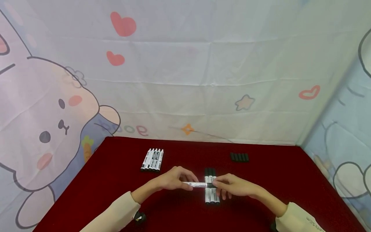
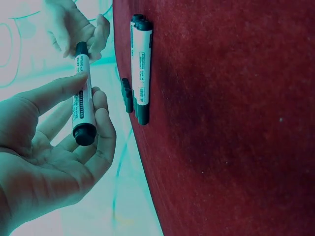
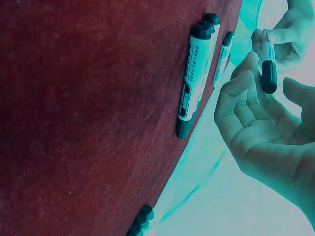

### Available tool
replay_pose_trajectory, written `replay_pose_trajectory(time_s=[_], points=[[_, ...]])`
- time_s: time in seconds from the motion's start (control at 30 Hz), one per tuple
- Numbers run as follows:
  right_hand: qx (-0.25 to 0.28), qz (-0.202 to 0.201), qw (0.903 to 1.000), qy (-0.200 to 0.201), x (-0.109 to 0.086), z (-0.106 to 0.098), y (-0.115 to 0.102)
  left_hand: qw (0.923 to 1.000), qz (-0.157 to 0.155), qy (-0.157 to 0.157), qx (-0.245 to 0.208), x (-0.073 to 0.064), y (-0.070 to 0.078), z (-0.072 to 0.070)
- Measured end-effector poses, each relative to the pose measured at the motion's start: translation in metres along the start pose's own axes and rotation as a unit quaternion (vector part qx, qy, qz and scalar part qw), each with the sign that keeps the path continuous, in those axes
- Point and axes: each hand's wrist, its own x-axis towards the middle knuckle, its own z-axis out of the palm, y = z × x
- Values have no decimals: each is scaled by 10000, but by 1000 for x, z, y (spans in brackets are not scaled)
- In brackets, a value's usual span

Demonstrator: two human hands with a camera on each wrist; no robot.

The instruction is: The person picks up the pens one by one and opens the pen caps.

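My left hand [image 1: 176, 178] pinches a white marker [image 1: 197, 184] between thumb and fingers, holding it level above the table. Its black cap [image 3: 269, 77] points toward my right hand [image 1: 236, 185]. In the right wrist view, the right thumb and fingers are spread around that cap, with a gap on the thumb side. Below the held marker, three capped markers [image 1: 212, 196] lie side by side on the red cloth. The left wrist view shows the marker's black rear end [image 2: 84, 134] jutting out past the left hand's fingers.
Several white markers with bare white tips [image 1: 152, 160] lie in a row at the back left. At the back right sits a row of several black caps [image 1: 239, 157]. The red tablecloth [image 1: 185, 149] ends at a printed fabric backdrop [image 1: 211, 64].
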Motion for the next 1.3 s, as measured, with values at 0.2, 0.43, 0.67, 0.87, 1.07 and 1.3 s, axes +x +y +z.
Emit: replay_pose_trajectory(time_s=[0.2, 0.43, 0.67, 0.87, 1.07, 1.3], points=[[49, -36, 9997, -238, 2, 2, -1, 10000, -35, 39, 6, 1, 3, 1], [318, 159, 9987, -367, 3, 3, -8, 10000, 41, -29, 11, 3, 11, 5], [426, 532, 9973, -258, 1, 7, -9, 9969, 627, 113, 457, 8, 15, 14], [621, 534, 9959, -385, 0, 9, -8, 9906, 924, 370, 937, 7, 19, 21], [785, 224, 9948, -601, -1, 7, -6, 9739, 1182, 828, 1750, 3, 21, 26], [747, -10, 9954, -594, -4, 4, -8, 9651, 1517, 943, 1913, 0, 20, 28]])
